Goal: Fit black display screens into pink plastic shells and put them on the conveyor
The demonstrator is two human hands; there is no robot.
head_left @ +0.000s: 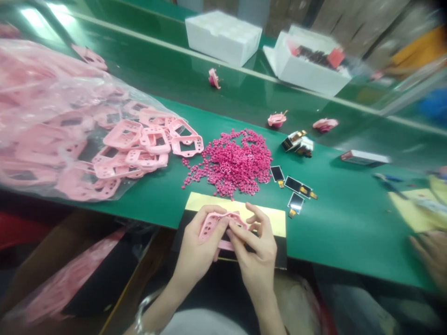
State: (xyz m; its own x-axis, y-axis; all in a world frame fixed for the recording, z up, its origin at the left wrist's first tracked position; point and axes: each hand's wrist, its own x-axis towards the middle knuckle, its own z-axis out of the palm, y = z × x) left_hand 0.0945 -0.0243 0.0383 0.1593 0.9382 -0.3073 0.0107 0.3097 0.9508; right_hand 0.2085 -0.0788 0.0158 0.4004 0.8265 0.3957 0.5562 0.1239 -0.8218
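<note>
My left hand (197, 242) and my right hand (253, 246) both grip a pink plastic frame (213, 228) above a black pad with a yellow top sheet (235, 202). My right fingertips press on the frame's right part. Just beyond my hands lies a heap of small magenta plastic pieces (232, 163). Several pink frames (153, 142) sit to its left, spilling from a clear plastic bag (45, 111) of more frames. To the right of the heap lie several small display panels with gold flex tails (295, 188).
The green bench (335, 232) runs across the view. A stack of electronic parts (297, 143) and a white box (363, 158) stand on it. On a raised green shelf behind are pink parts and white foam boxes (223, 37). A co-worker's hand (433, 260) shows at the right edge.
</note>
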